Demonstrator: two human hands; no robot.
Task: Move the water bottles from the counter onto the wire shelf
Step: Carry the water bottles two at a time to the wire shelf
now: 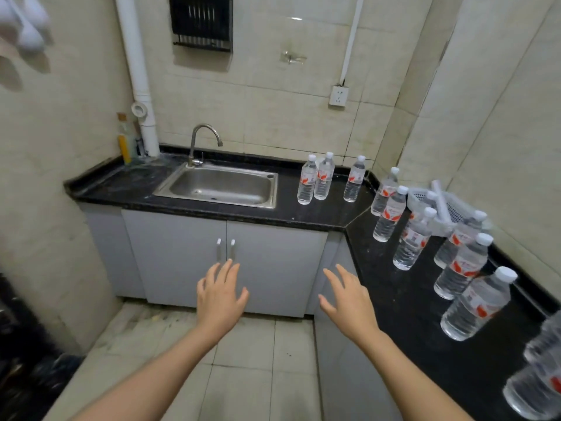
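At the lower left edge a dark, blurred mass (18, 344) is seen, too smeared to be named. The left hand (220, 294) is held out before the grey cupboard doors (227, 259), its grip spread and nothing held. Behind it a stainless steel sink (218, 189) is set into the black stone worktop (318, 212). The right hand (346, 299) is also held out, grip spread and empty, near the worktop's corner but apart from it.

The clear plastic water bottles (406, 241), white-capped and red-labelled, all stand upright on the worktop. Three are grouped right of the sink, and the rest are strung along the right-hand wing beside a white plastic basket (455, 209).

No bottle is yet held, so the reach for the first bottles is judged to be in hand. For the next move, a bottle's body would need to be encircled by each grip and lifted straight up.

The wire shelf is not shown (the black rack (202, 22) high on the wall cannot safely be taken for it). The nearest bottles are cut off at the right edge, and some are partly hidden by the basket, so no count can be fixed.
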